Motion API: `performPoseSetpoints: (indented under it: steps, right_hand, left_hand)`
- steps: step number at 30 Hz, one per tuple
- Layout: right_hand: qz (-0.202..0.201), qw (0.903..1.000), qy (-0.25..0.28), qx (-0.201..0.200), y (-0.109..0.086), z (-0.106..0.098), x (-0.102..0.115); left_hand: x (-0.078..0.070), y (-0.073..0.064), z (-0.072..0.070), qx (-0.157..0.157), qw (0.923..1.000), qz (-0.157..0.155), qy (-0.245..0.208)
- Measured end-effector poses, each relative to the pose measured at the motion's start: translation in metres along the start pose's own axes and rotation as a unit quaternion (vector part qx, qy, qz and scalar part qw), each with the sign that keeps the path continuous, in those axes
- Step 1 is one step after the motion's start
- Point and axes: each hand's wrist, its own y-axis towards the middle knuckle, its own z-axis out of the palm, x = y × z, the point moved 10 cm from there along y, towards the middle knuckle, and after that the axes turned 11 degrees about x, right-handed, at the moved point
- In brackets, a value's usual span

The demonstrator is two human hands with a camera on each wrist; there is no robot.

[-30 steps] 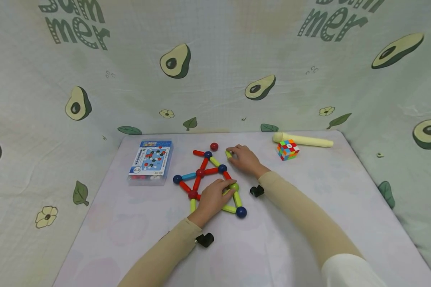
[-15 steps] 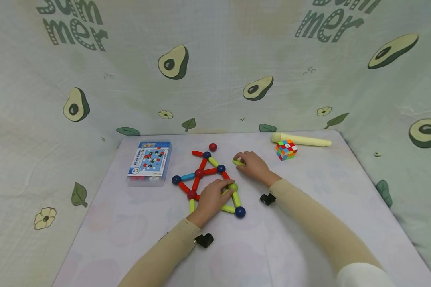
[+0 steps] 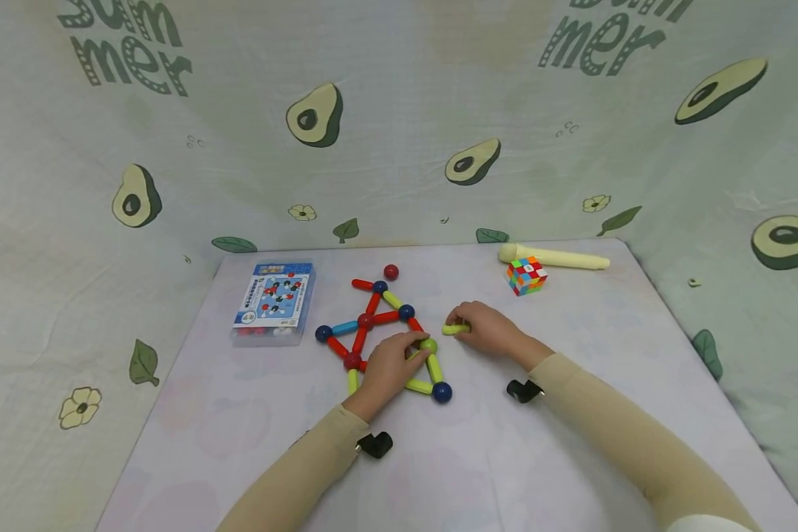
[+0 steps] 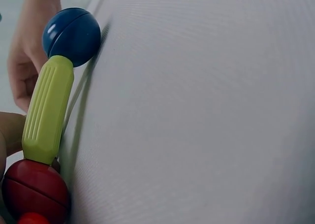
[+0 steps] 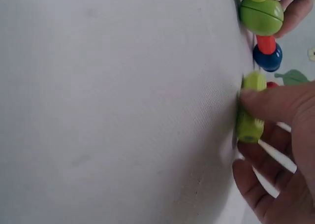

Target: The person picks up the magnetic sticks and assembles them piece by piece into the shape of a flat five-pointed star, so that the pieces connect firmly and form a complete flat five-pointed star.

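Observation:
In the head view my right hand [image 3: 490, 330] pinches a yellow-green magnetic rod [image 3: 454, 329] between thumb and fingers, low over the table right of the model. The right wrist view shows this rod [image 5: 251, 123] under the thumb, ribbed and slightly blurred. My left hand [image 3: 389, 367] lies over the model of magnetic rods and balls, index finger and thumb pinching at the green ball [image 3: 428, 346]. Part of the model is hidden beneath it. Red, blue and yellow-green rods join red balls [image 3: 366, 321] and dark blue balls [image 3: 442, 392]. In the left wrist view a yellow-green rod [image 4: 47, 113] links a blue and a red ball.
A loose red ball [image 3: 391, 273] lies behind the model. At the left stands a clear box with a printed card [image 3: 273, 303]. A puzzle cube [image 3: 527, 275] and a pale yellow stick [image 3: 561, 258] lie at the back right. Avocado-print cloth [image 3: 399, 185] hangs behind the table.
My right hand has carried the yellow-green rod from beside the loose red ball toward me and slightly right, turning it nearly level across. My left hand has stayed at the green ball.

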Motion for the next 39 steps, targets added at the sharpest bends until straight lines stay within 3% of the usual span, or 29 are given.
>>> performPoseSetpoints:
  steps: [6, 10, 19, 39]
  right_hand:
    - [-0.084, 0.9964, 0.008, 0.002, -0.008, 0.002, 0.02]
    - [-0.119, 0.9929, -0.007, -0.002, -0.009, 0.002, 0.03]
    - [-0.105, 0.9942, -0.023, -0.013, -0.007, 0.001, 0.03]
    - [-0.118, 0.9928, -0.023, -0.005, -0.003, 0.001, 0.033]
  left_hand:
    - [0.0, 0.0, -0.001, -0.005, 1.0, 0.004, -0.006]
    - [0.0, 0.0, -0.001, -0.006, 1.0, 0.004, -0.007]
    - [-0.001, 0.0, -0.001, -0.002, 1.0, 0.004, -0.006]
    - [0.001, 0.0, -0.001, -0.001, 1.0, 0.003, -0.009]
